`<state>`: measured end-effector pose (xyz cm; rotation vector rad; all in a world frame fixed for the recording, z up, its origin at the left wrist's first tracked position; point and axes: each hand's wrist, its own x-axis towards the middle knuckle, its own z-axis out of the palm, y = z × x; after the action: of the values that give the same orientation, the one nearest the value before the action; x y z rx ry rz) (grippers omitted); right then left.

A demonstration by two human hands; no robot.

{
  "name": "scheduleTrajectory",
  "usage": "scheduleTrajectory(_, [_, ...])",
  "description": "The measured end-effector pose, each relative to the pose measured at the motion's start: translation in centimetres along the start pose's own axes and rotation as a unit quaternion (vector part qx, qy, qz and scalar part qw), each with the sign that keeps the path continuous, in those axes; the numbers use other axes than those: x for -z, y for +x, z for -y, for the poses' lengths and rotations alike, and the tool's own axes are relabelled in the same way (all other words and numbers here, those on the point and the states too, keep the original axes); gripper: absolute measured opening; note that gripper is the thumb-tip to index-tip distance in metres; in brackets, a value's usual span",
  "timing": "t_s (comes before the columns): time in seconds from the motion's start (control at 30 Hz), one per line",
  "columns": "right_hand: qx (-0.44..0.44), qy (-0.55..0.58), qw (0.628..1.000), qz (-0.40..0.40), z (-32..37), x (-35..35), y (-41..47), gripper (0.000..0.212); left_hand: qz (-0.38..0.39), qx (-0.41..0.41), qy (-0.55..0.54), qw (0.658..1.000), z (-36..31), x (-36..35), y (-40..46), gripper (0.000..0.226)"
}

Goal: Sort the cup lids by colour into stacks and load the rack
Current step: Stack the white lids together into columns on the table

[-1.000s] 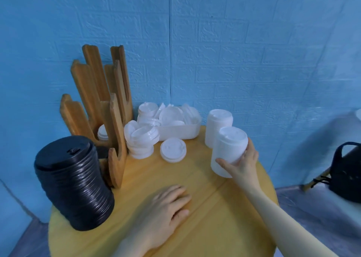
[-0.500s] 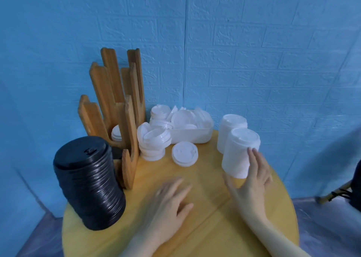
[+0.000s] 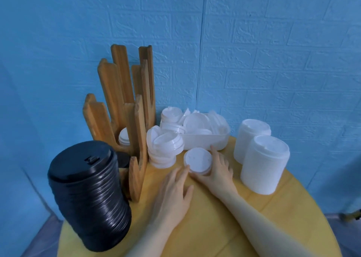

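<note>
Right hand [image 3: 218, 168] curls round ribbed white lids [image 3: 197, 160] | round wooden table [image 3: 214, 233]

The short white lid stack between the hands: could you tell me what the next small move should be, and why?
Probably lift the short stack and set it on a tall white stack. The right hand already curls round it, the left hand touches its edge, and both stacks are white.

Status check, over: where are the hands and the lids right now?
Right hand gripping small white lid stack on table. Left hand flat beside it, fingertips at its edge. Wooden rack holds few lids. Nothing blocking.
</note>
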<state>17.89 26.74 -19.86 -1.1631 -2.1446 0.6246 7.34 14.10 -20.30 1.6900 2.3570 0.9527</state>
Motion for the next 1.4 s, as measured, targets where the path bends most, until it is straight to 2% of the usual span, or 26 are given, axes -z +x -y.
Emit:
scheduleTrajectory(0.13, [0.024, -0.004, 0.999, -0.032, -0.6, -0.2, 0.0, 0.115, -0.061, 0.032, -0.189, 0.980, 0.2, -0.8, 1.7, 0.049])
scheduleTrajectory(0.23, [0.043, 0.058, 0.995, -0.076, -0.7, -0.1, -0.2, 0.111, -0.100, 0.091, -0.358, 0.924, 0.6, -0.7, 2.1, 0.042])
scheduleTrajectory(0.33, [0.095, 0.186, 0.978, -0.003, -0.5, 0.8, -0.8, 0.106, -0.083, 0.129, -0.532, 0.833, 0.3, 0.5, 1.9, 0.034])
scheduleTrajectory(0.4, [0.134, 0.208, 0.966, 0.081, -0.3, 1.8, -1.2, 0.104, -0.045, 0.133, -0.591, 0.795, 0.2, 1.2, 2.0, 0.042])
scheduleTrajectory(0.47, [0.175, 0.172, 0.958, 0.147, -0.1, 2.5, -1.2, 0.102, -0.014, 0.133, -0.593, 0.794, 0.1, 1.7, 2.0, 0.049])
scheduleTrajectory(0.53, [0.207, 0.159, 0.947, 0.186, 0.3, 3.0, -1.2, 0.101, 0.000, 0.140, -0.577, 0.805, 0.0, 2.2, 1.8, 0.046])
scheduleTrajectory(0.6, [0.195, 0.190, 0.940, 0.205, 0.6, 3.2, -1.3, 0.101, -0.005, 0.145, -0.572, 0.807, 0.1, 2.2, 1.7, 0.035])
scheduleTrajectory(0.67, [0.157, 0.221, 0.943, 0.192, 0.9, 3.1, -1.3, 0.098, -0.013, 0.142, -0.592, 0.793, 0.3, 2.1, 1.8, 0.033])
scheduleTrajectory(0.73, [0.108, 0.252, 0.947, 0.167, 1.2, 3.0, -1.3, 0.086, -0.029, 0.142, -0.621, 0.770, 0.3, 2.0, 2.0, 0.034])
scheduleTrajectory(0.83, [0.024, 0.362, 0.916, 0.173, 1.5, 2.9, -1.3, 0.055, -0.022, 0.124, -0.649, 0.751, 0.3, 2.1, 2.0, 0.042])
scheduleTrajectory(0.9, [-0.010, 0.415, 0.892, 0.180, 1.5, 3.1, -1.3, 0.038, -0.002, 0.111, -0.637, 0.763, 0.4, 2.2, 1.9, 0.050])
scheduleTrajectory(0.97, [-0.015, 0.421, 0.889, 0.180, 1.2, 3.1, -1.3, 0.029, 0.023, 0.104, -0.615, 0.781, 0.5, 2.1, 2.0, 0.050])
scheduleTrajectory(1.07, [0.028, 0.334, 0.925, 0.181, 1.1, 3.1, -1.1, 0.032, 0.062, 0.115, -0.581, 0.803, 0.5, 2.1, 2.0, 0.054])
scheduleTrajectory(1.17, [0.056, 0.280, 0.940, 0.187, 0.7, 2.5, -0.9, 0.031, 0.048, 0.149, -0.547, 0.822, 0.5, 2.3, 2.0, 0.040])
scheduleTrajectory(1.23, [0.072, 0.238, 0.957, 0.153, 0.4, 2.1, -0.8, 0.028, 0.039, 0.166, -0.527, 0.832, 0.6, 2.4, 2.1, 0.039])
scheduleTrajectory(1.3, [0.099, 0.104, 0.983, 0.113, 0.0, 2.0, -0.5, 0.033, 0.029, 0.183, -0.520, 0.834, 0.6, 2.6, 2.1, 0.036])
scheduleTrajectory(1.37, [0.090, -0.031, 0.989, 0.114, -0.4, 2.2, -0.2, 0.045, 0.013, 0.197, -0.522, 0.829, 0.5, 2.6, 2.1, 0.023])
scheduleTrajectory(1.4, [0.072, -0.064, 0.987, 0.127, -0.7, 2.2, 0.0, 0.048, 0.003, 0.204, -0.524, 0.827, 0.5, 2.5, 2.1, 0.018])
